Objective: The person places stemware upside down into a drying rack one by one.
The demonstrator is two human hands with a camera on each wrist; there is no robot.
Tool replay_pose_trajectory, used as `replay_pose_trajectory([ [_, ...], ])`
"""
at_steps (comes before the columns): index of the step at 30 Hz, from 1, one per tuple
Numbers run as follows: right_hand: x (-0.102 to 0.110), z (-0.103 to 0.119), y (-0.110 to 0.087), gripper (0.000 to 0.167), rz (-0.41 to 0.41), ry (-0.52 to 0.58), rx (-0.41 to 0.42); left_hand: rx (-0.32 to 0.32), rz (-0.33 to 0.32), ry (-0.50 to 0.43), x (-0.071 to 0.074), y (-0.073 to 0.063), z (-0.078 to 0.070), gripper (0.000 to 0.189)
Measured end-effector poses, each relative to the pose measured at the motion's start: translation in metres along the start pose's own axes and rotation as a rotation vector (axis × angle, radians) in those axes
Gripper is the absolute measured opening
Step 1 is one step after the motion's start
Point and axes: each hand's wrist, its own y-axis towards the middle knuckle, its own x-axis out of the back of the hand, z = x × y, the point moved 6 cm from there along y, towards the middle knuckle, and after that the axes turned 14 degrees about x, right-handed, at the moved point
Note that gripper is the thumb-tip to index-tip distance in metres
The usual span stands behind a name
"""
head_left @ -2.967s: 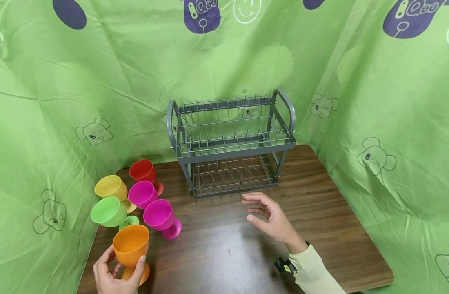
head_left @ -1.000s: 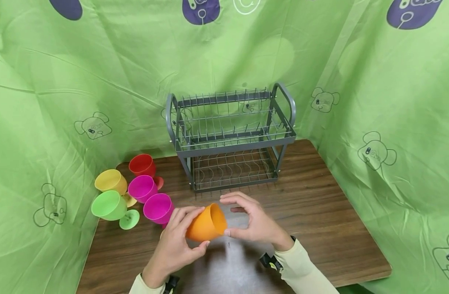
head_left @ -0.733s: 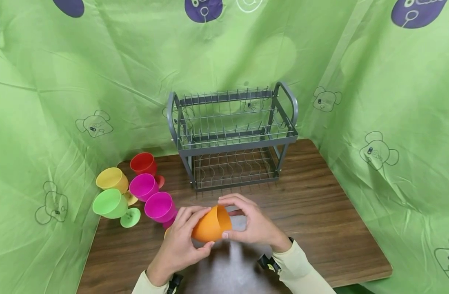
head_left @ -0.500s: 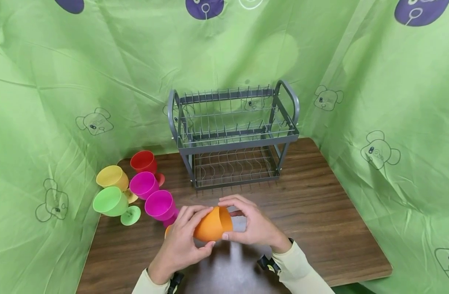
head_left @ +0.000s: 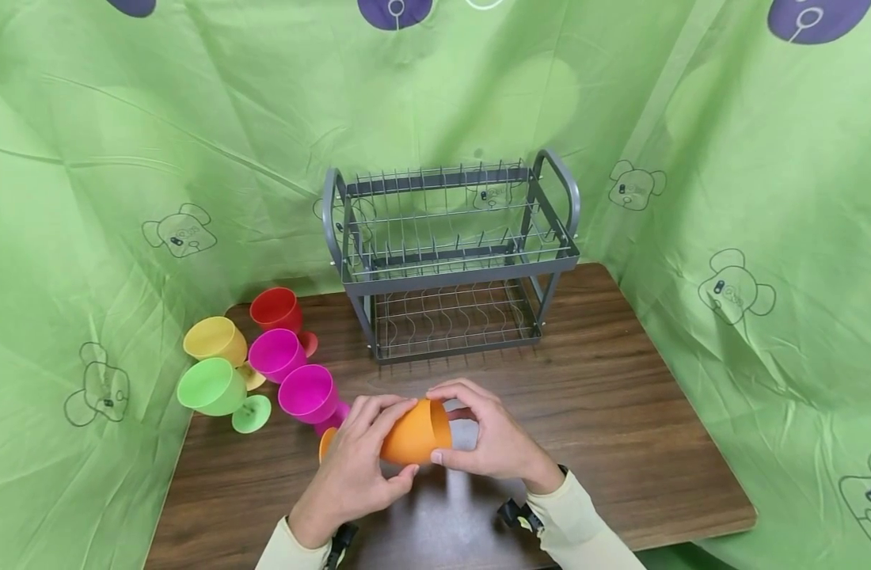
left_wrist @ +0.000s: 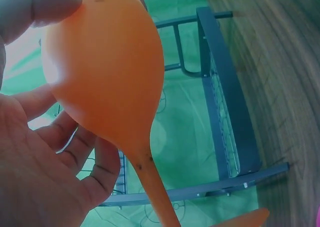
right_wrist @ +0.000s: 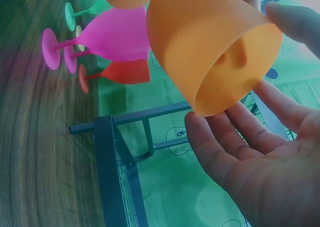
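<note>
Orange goblet (head_left: 412, 435): up off the desk (head_left: 621, 404), on its side between left hand (head_left: 353, 467) and right hand (head_left: 498, 439). Its mouth (right_wrist: 242, 74) faces the right hand; its foot (head_left: 326, 444) pokes out past the left hand's outer side.

Left hand: wrapped round the bowl, thumb on the near side, fingers over the far side, hiding the stem from above.

Right hand: thumb and fingertips curved, gripping the rim from opposite sides of the mouth.

Two-handed hold: I'd let the left hand carry the weight and the right only steady the rim; the wall looks thin and may give if squeezed hard. To turn it, both wrists should roll together, and one hand ought to let go only once the other has it firmly.

Nearer magenta goblet (head_left: 309, 393): standing just left of the left hand, close to that orange foot; whether they touch I can't tell. A careless swing could knock it.

Other goblets: farther left of the left hand stand the farther magenta goblet (head_left: 276, 354), green goblet (head_left: 211, 386), yellow goblet (head_left: 216, 340) and red goblet (head_left: 275, 308).

Dish rack (head_left: 464, 275): grey, two-tiered, beyond both hands and apart from them.

Curtain (head_left: 435, 87): green, bear-printed, behind the rack and along both sides.
</note>
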Motion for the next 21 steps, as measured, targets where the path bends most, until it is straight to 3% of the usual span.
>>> replay_pose_trajectory([
  [9,0.005,-0.001,0.000,0.063,-0.079,0.033,-0.004,0.008,-0.039,0.001,0.005,-0.001,-0.002,0.082],
  [15,0.007,-0.010,-0.005,0.066,-0.199,0.142,-0.022,0.033,-0.208,-0.078,0.012,-0.007,-0.005,0.072],
  [21,0.012,-0.015,-0.008,0.065,-0.295,0.226,0.023,0.012,-0.383,-0.287,0.015,-0.013,-0.003,0.060],
])
